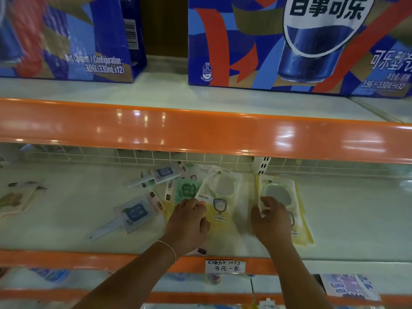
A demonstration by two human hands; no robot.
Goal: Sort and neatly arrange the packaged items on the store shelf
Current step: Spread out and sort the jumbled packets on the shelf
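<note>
On the middle white shelf [345,219] lie several flat packaged mirrors. A yellow-and-white pack [223,197] with an oval window lies in the middle, and my left hand [189,226] grips its left edge. A stack of the same yellow packs [301,219] lies to the right, where my right hand [272,219] holds the top pack's left side. Left of these lie a green pack [186,189], a blue-labelled pack with a handle [136,214] and another blue-labelled one [163,173] farther back, all scattered at odd angles.
Pinkish packs [17,200] lie at the shelf's far left. A white wire fence [133,156] runs along the back. Orange rails [200,132] edge the shelves; a handwritten price tag [225,265] hangs below my hands. Blue cola cartons [301,43] stand on the shelf above.
</note>
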